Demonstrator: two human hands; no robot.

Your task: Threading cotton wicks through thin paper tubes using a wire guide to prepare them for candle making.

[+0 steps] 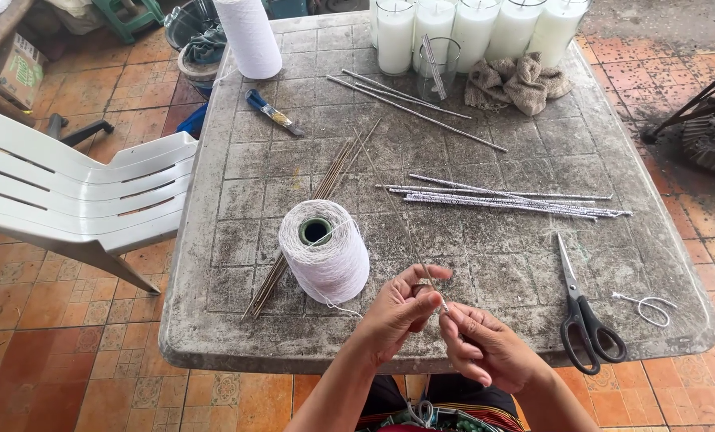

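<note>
Stick: thin, long; points up and away from the hands, past the spool.
Left hand: pinches stick.
Right hand: pinches stick.

Landmark: thread spool on table. Bare sticks lie under and behind it. Wrapped sticks to its right, scissors right and nearer. Both hands just in front-right. Candle jars and rag far behind. Chair left, off the table.
</note>
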